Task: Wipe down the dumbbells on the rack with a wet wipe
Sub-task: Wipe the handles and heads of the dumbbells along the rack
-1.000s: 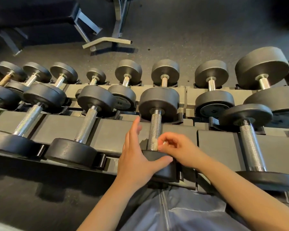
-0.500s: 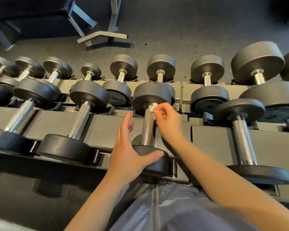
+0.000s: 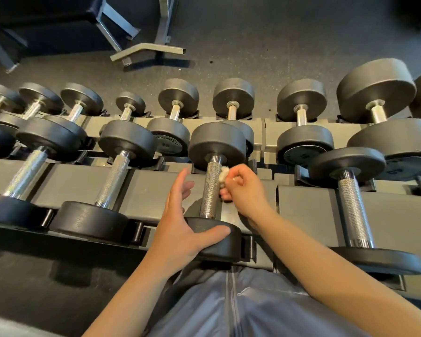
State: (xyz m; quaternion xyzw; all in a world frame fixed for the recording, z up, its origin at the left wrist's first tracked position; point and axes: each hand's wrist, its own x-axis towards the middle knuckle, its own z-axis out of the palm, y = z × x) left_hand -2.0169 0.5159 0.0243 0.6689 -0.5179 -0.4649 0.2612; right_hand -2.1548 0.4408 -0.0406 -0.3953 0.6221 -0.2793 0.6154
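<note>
A dumbbell (image 3: 210,188) with black round heads and a knurled steel handle lies in the middle of the rack's (image 3: 83,183) near row. My left hand (image 3: 180,220) rests on its near head, thumb laid across the top and fingers straight. My right hand (image 3: 243,190) pinches a small crumpled white wet wipe (image 3: 223,175) and holds it against the right side of the handle, just below the far head.
Several more dumbbells fill both rows, such as a neighbour on the left (image 3: 110,183) and a heavier one on the right (image 3: 353,203). Beyond the rack is dark rubber floor with a bench's metal foot (image 3: 147,52). Grey trousers (image 3: 241,307) show below.
My right hand slid the wipe from the handle's near end up to the far head, then came back down a little. My left hand stayed on the near head.
</note>
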